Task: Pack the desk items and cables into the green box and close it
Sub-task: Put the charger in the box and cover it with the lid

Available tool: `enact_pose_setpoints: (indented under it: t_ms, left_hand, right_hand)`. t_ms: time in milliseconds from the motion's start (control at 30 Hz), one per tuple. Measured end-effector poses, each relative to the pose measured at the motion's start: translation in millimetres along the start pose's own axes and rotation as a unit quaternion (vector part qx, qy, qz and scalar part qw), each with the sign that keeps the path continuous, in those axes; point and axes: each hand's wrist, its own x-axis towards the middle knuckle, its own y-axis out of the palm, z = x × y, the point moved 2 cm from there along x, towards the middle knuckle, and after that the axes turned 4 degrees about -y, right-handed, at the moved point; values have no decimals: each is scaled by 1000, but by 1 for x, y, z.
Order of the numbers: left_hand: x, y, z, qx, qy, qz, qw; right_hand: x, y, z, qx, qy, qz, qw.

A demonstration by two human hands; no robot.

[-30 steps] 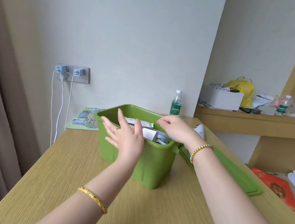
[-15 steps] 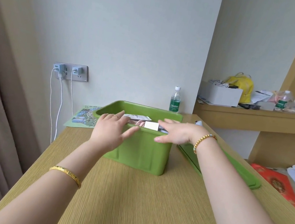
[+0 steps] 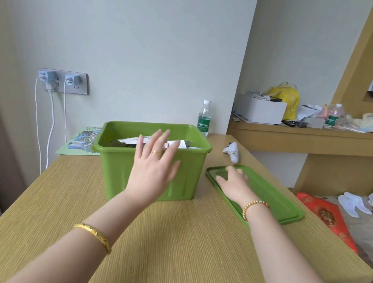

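Both hands have left the rim of the box since the earlier frame: the right hand (image 3: 231, 186) now lies out to the side on the lid (image 3: 269, 199), and the left hand (image 3: 154, 163) is lifted in front of the box (image 3: 121, 170). The left fingers (image 3: 160, 138) are spread open, holding nothing, raised before the near wall with their tips level with the rim. The right fingers (image 3: 222, 180) are stretched flat on the near end of the lid, not curled around it. The box stands open on the counter (image 3: 162, 248), behind the left fingers, with white papers (image 3: 175, 145) showing inside. The lid lies flat on the counter just right of the box, under the right fingers. Beyond the right fingers rests a small white device (image 3: 232, 152); a water bottle (image 3: 204, 117) stands behind the box.
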Motion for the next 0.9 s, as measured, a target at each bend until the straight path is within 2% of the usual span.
enact_pose_setpoints:
  t_ms: [67,133,200,267,367,567,700,767,800,833,900]
  left_hand:
    - [-8,7,-31,-65,146,-20,987]
    - [-15,20,-59,-105,238,56,964]
    - [-23,38,-82,-111,221,197,949]
    - [-31,61,-95,-101,145,313,933]
    - [-36,83,-104,-113,68,379,916]
    - [-32,103,-116,-184,-50,384,903]
    - [-4,96,-127,-286,-70,299,908]
    - [17,86,-131,-343,-88,254,900]
    - [28,81,-131,-385,-124,241,882]
    - [40,75,-131,-442,-178,233,848]
    - [64,60,-126,-550,-295,224,749]
  right_hand:
    - [-6,12,-26,-74,39,37,996]
    - [-13,21,-45,-113,48,52,991]
    - [-18,23,-56,-124,40,31,991]
    - [-21,21,-62,-162,13,-1,987]
    - [-25,16,-67,-230,-35,-21,972]
    - [-33,-6,-70,-252,-71,-93,961]
    - [-43,-44,-79,-247,-86,-205,943]
    - [-51,-63,-74,-189,-104,-289,933]
    - [-55,-71,-68,-153,-121,-328,924]
    - [-59,-76,-59,-125,-144,-360,913]
    - [-64,-81,-37,-115,-199,-399,888]
